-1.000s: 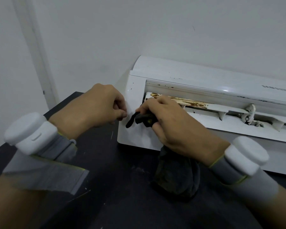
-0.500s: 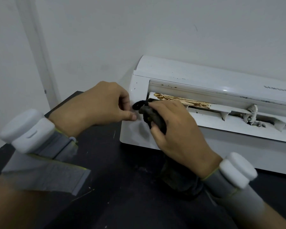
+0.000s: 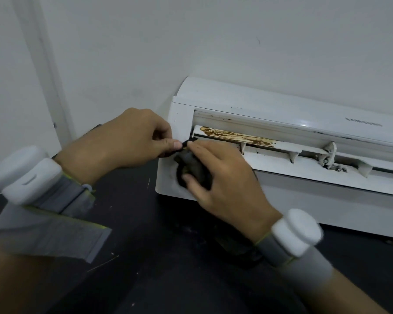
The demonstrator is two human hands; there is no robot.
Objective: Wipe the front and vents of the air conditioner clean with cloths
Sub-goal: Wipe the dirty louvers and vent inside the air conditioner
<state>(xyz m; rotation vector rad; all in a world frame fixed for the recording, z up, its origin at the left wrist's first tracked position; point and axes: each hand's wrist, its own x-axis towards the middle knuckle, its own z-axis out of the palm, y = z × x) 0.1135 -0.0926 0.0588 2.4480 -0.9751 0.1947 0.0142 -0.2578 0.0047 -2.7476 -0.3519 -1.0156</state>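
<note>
The white air conditioner is parked on the black table, backed up against the wall. The dark cloth is bunched at the unit's left end and pressed onto the front panel, just below the corner of the vent opening. The wad is gripped by the right hand, with the fingers curled over the top and the thumb tucked underneath. One loose tip of the cloth sticks out up and to the left. That tip is pinched by the left hand between thumb and curled forefinger, so both hands are closed on the same cloth and meet at the fingertips.

A second ago the left hand was held apart from the cloth with nothing in it, and it's since been brought right in. The cloth has been shifted too, from the left end of the louver down onto the panel beside it. The brown streaky stain on the louver looks unchanged. Dark fabric can still be made out on the table under the right wrist, though whether it's part of the same cloth can't be told. White wrist sensors on grey straps are worn on both arms.
</note>
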